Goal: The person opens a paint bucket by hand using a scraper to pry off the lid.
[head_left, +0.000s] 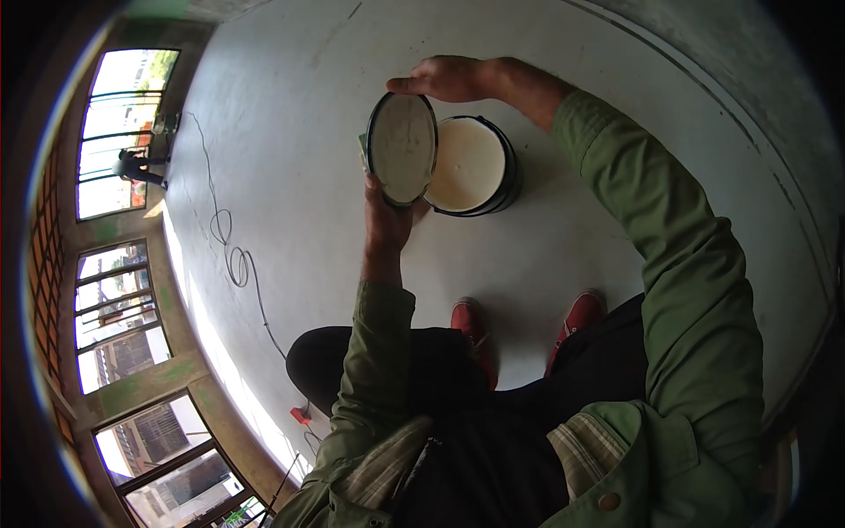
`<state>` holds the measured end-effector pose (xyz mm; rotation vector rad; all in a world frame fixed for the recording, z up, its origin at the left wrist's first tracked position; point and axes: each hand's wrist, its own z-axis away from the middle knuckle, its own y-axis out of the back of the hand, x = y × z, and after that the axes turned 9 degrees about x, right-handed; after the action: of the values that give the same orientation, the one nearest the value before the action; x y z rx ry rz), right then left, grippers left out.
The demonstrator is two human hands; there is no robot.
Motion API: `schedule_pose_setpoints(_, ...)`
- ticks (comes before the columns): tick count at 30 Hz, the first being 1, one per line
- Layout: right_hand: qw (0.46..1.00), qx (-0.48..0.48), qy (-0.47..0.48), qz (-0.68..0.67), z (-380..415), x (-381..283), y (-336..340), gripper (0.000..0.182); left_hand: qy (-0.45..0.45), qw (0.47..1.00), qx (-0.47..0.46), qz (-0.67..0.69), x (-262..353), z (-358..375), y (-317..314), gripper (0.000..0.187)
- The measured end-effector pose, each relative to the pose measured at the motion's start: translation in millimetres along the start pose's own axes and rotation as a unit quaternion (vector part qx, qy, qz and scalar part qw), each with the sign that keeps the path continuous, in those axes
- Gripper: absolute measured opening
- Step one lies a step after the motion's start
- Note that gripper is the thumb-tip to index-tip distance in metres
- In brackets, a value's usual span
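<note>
Holding the lid (402, 148) tilted, left of the open bucket (475, 165): left hand (387, 220) clamped on its near rim, right hand (449, 77) closed on the far rim. We judge it light, stiff, paint-slick.

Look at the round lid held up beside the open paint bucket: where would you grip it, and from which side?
Grip the lid by its rim, at opposite edges. Its underside looks coated in pale paint, so the face is best avoided. It is tilted on edge, so come from above and below, as the right hand and left hand do, beside the bucket.
</note>
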<state>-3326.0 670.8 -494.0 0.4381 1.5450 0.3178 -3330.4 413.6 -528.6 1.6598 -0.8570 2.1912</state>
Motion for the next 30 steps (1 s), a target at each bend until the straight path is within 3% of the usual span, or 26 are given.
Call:
schedule_pose_setpoints(2, 1.000, -0.012, -0.007, 0.008, -2.8, 2.4, 1.7, 0.083, -0.036, 0.997, -0.016, -0.060, -8.1, -10.9, 16.4, 0.090)
schedule_pose_setpoints(9, 1.000, 0.014, -0.003, 0.002, 8.1, 3.5, 13.3, 0.086, -0.038, 0.995, -0.031, -0.088, -1.8, -5.9, 5.5, 0.085)
schedule_pose_setpoints(12, 0.999, -0.012, -0.045, -0.004, 12.1, 2.5, 19.6, 0.089, -0.020, 0.996, -0.027, -0.080, -4.2, -4.9, 2.2, 0.085)
schedule_pose_setpoints(17, 0.995, -0.011, -0.099, 0.000, 18.4, 5.6, 21.1, 0.098, -0.076, 0.986, -0.073, -0.128, -10.0, -14.1, 8.9, 0.087)
schedule_pose_setpoints(26, 0.994, -0.014, -0.108, -0.019, 26.7, 14.6, 27.1, 0.099, -0.073, 0.996, -0.016, -0.047, -4.0, -11.6, -18.2, 0.100)
schedule_pose_setpoints(30, 0.994, 0.009, -0.101, -0.030, 29.6, 16.8, 26.3, 0.099, -0.102, 0.992, -0.024, -0.075, -5.4, -12.6, -21.1, 0.093)
